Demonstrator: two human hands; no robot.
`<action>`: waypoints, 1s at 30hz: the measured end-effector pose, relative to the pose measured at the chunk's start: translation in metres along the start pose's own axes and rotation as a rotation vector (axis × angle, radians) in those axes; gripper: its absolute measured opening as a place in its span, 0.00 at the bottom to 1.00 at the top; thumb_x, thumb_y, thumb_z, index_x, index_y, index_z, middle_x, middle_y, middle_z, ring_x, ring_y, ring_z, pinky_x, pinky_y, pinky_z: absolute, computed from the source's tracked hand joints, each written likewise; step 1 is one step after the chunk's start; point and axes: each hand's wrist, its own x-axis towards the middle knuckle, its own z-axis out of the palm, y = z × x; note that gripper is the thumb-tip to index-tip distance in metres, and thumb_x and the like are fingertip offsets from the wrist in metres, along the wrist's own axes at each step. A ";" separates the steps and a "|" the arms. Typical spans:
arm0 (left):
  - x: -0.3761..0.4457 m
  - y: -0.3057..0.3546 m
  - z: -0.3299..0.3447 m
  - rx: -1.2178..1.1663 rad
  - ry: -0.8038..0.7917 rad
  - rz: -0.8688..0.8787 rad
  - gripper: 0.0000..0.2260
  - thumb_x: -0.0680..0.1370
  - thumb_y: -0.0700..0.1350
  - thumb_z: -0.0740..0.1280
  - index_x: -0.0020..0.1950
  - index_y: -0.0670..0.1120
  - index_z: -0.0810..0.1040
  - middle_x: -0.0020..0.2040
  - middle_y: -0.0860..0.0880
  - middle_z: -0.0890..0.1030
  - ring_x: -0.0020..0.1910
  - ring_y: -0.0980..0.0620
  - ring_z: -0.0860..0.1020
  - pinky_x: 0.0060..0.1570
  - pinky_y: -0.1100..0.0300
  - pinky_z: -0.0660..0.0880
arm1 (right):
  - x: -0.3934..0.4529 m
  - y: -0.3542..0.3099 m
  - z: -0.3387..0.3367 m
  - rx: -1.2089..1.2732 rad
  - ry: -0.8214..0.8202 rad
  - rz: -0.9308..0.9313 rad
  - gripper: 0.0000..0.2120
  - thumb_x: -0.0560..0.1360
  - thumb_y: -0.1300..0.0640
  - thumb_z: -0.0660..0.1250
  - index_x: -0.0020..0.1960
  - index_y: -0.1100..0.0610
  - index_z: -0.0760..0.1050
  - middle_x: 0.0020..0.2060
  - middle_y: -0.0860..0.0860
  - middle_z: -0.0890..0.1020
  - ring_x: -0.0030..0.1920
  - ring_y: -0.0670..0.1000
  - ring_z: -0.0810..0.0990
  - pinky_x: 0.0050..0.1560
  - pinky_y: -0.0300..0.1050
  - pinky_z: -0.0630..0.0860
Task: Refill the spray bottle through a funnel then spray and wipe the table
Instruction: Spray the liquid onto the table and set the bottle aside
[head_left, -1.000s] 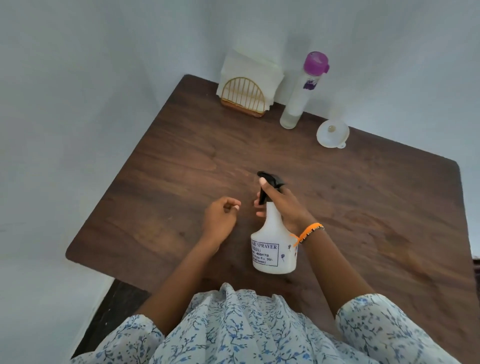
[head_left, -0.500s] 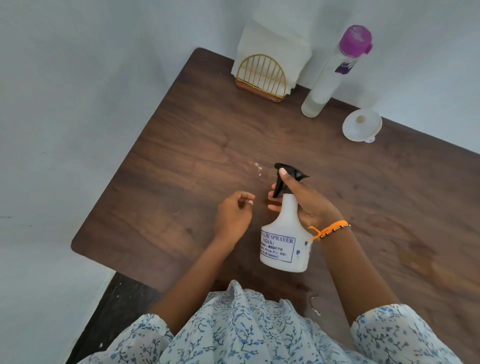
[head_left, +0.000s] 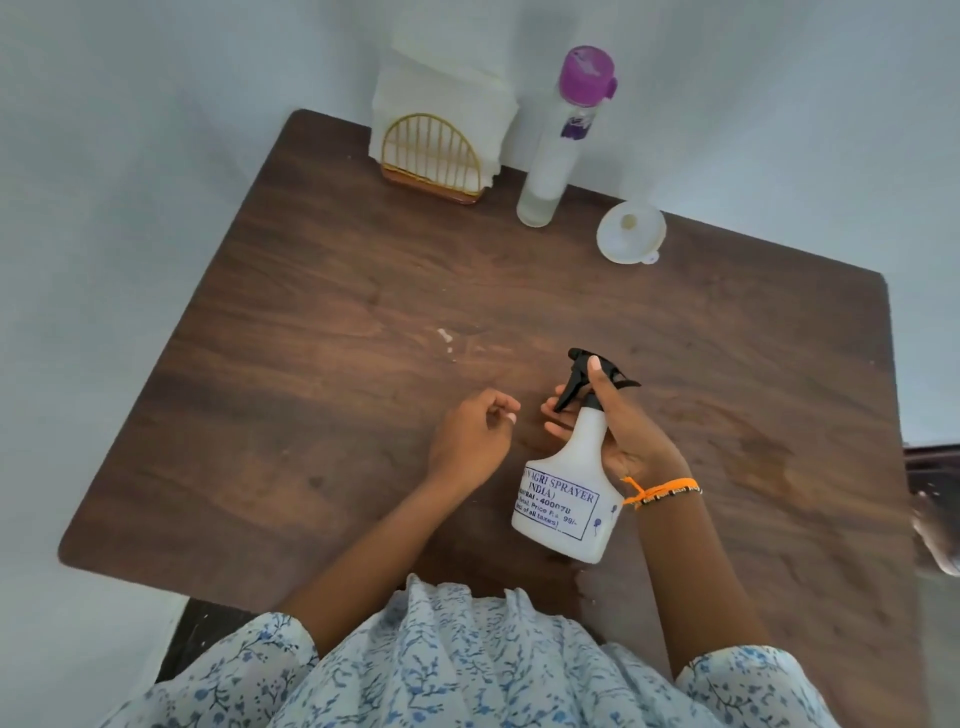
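A white spray bottle (head_left: 566, 504) with a black trigger head stands near the middle of the dark wooden table (head_left: 311, 291). My right hand (head_left: 618, 421) is wrapped around its neck, with fingers on the trigger and the nozzle pointing left and away. My left hand (head_left: 470, 436) hovers just left of the bottle, fingers loosely curled, holding nothing. A few white droplets (head_left: 445, 340) lie on the wood beyond the nozzle. A white funnel (head_left: 630, 232) rests at the back right. A tall clear bottle with a purple cap (head_left: 556, 150) stands beside it.
A gold wire holder with white napkins (head_left: 431, 150) stands at the table's back edge against the wall. Walls close in behind and on the left. A darker stain (head_left: 763, 457) marks the wood on the right. A blurred object (head_left: 935, 535) shows at the right edge.
White droplets have appeared on the wood ahead of the nozzle since a second ago. Both hands and the bottle keep about the same pose; the camera view has shifted.
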 end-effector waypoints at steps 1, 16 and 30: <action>0.001 0.003 0.004 0.015 -0.020 0.011 0.06 0.76 0.45 0.63 0.47 0.55 0.77 0.45 0.58 0.78 0.46 0.60 0.76 0.49 0.54 0.76 | 0.000 -0.001 -0.006 0.025 0.015 -0.003 0.30 0.63 0.41 0.71 0.49 0.67 0.78 0.41 0.60 0.83 0.48 0.56 0.84 0.39 0.48 0.82; 0.013 0.017 0.032 0.097 -0.047 0.044 0.08 0.76 0.44 0.64 0.44 0.58 0.75 0.43 0.59 0.78 0.42 0.61 0.75 0.40 0.63 0.72 | 0.013 -0.017 -0.033 0.170 0.057 -0.012 0.27 0.63 0.42 0.73 0.47 0.66 0.78 0.33 0.58 0.84 0.43 0.55 0.84 0.38 0.48 0.81; 0.016 0.028 0.059 0.055 -0.125 0.102 0.07 0.75 0.41 0.65 0.44 0.53 0.77 0.39 0.56 0.78 0.38 0.61 0.75 0.40 0.65 0.70 | -0.004 -0.043 -0.071 -0.238 0.250 -0.152 0.23 0.71 0.39 0.67 0.39 0.61 0.74 0.32 0.55 0.77 0.35 0.51 0.80 0.34 0.46 0.82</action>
